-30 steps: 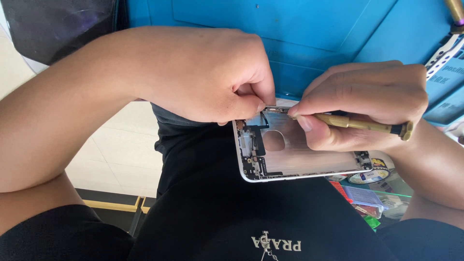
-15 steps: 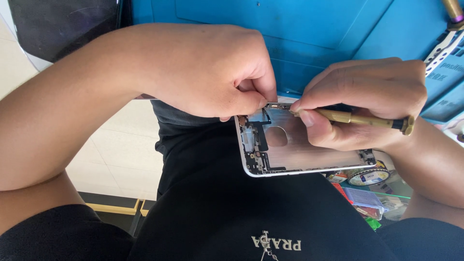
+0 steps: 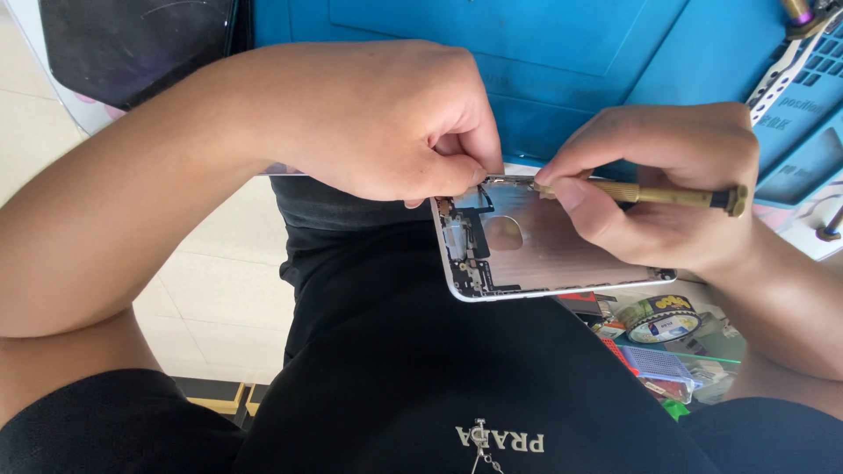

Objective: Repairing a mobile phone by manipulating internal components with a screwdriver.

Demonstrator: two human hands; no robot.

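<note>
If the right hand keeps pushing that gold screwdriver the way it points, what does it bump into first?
Probably the left hand's fingers, pinching at the open phone shell's top edge just past the screwdriver tip; depth is unclear.

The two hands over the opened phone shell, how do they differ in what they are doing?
The right hand grips a brass-coloured screwdriver lying nearly level, tip at the upper edge of the phone shell; the left hand holds no tool. The left hand pinches with thumb and forefinger at the shell's top corner, while the right hand wraps round the shell's far side. Both are bare and meet at the same upper edge.
</note>
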